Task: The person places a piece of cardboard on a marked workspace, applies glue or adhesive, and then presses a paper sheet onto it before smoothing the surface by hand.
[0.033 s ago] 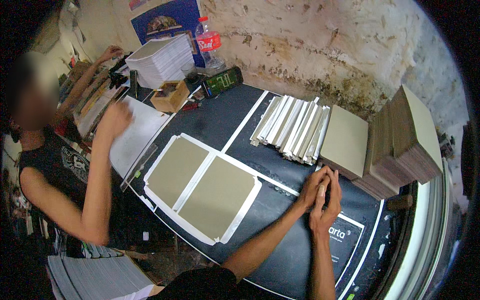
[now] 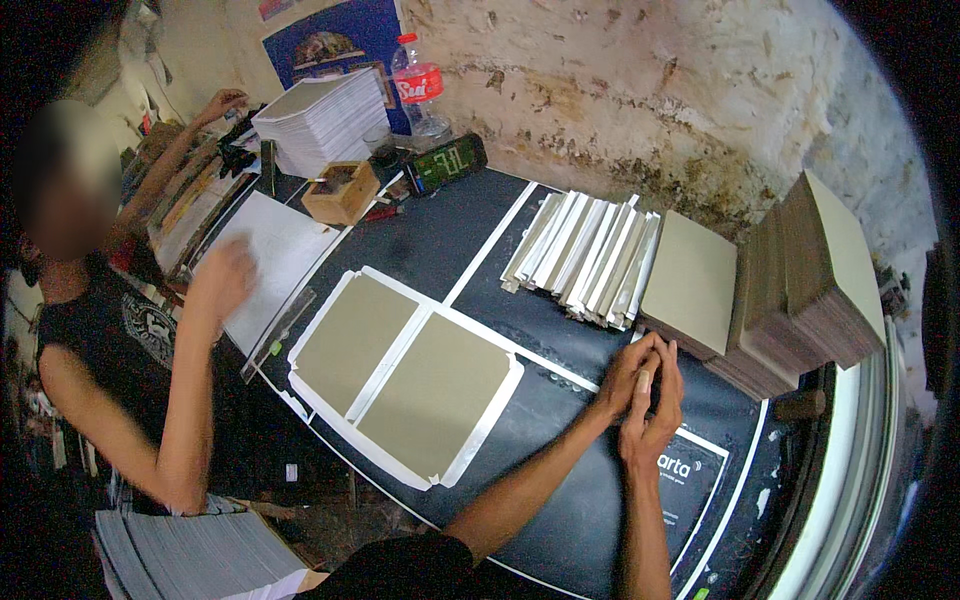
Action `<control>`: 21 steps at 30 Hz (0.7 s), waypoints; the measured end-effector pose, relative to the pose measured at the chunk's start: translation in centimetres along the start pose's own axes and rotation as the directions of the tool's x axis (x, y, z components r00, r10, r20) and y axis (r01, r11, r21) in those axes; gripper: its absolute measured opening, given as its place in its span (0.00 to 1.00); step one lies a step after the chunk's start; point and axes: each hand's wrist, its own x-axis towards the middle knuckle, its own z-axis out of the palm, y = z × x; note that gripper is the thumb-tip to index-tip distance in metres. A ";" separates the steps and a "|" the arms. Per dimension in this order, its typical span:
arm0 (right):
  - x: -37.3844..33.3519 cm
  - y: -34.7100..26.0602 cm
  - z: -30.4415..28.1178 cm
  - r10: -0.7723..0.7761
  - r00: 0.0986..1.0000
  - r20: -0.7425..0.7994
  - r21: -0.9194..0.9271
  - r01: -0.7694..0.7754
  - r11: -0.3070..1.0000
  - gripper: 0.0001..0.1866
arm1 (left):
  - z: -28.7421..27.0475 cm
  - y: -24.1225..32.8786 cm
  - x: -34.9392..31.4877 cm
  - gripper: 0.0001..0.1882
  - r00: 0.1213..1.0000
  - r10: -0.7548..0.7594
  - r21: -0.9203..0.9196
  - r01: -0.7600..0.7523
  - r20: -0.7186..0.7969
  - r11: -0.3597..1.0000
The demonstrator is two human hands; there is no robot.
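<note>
Pressing our left hand (image 2: 625, 383) and right hand (image 2: 656, 425) together, we've got two greyboards (image 2: 435, 390) laid on white sheet (image 2: 395, 456), stacked boards (image 2: 692, 278) seemingly left.

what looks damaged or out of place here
The stained off-white wall behind the black table looks damaged, with brown and dark patches. The thin white and grey strips beside the rectangular grey board stack look untidy, their ends uneven.

Blotchy, stained wall (image 2: 640, 110) behind black table (image 2: 440, 240).
</note>
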 end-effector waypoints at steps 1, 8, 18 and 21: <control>0.0 -0.1 -0.1 0.007 1.000 0.003 -0.007 -0.007 1.000 0.23 | 0.1 0.1 -0.1 0.08 1.000 -0.014 0.001 0.014 -0.007 1.000; -0.3 1.0 0.0 0.041 0.999 -0.008 0.084 -0.041 0.996 0.22 | 0.4 -0.3 0.0 0.10 1.000 -0.014 -0.038 0.014 0.012 0.999; 0.0 0.6 -0.1 0.037 0.999 0.003 0.046 -0.037 0.998 0.22 | 0.4 -0.5 -0.1 0.11 0.998 -0.055 0.006 0.055 0.023 0.998; 0.1 0.8 -0.1 0.048 0.999 0.003 0.033 -0.048 0.998 0.22 | 0.2 -0.1 -0.2 0.10 0.998 -0.062 -0.011 0.062 0.019 0.998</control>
